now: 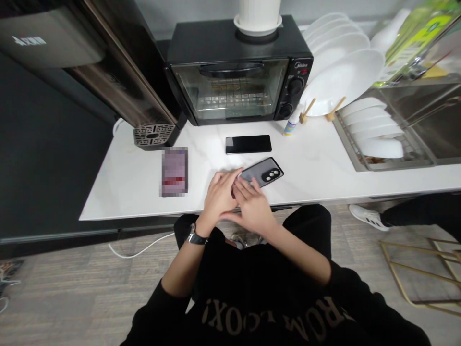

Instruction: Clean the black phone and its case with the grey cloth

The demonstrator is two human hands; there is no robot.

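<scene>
A grey phone (264, 171) lies face down on the white counter (317, 168), camera bump toward the right. My left hand (220, 194) and my right hand (252, 204) meet at its near left end, fingers pressed on and around that end. The right hand's fingers lie over the phone's edge; the left hand's fingertips touch its corner. A watch sits on my left wrist. A second black phone (248, 144) lies screen up just behind, apart from both hands.
A black toaster oven (234, 72) stands at the back with a white pot on top. A blurred card-like packet (174, 171) lies left. A small bottle (291, 126), white plates (342, 72) and a dish rack (374, 134) stand right. Another person's shoe (365, 216) shows at the right.
</scene>
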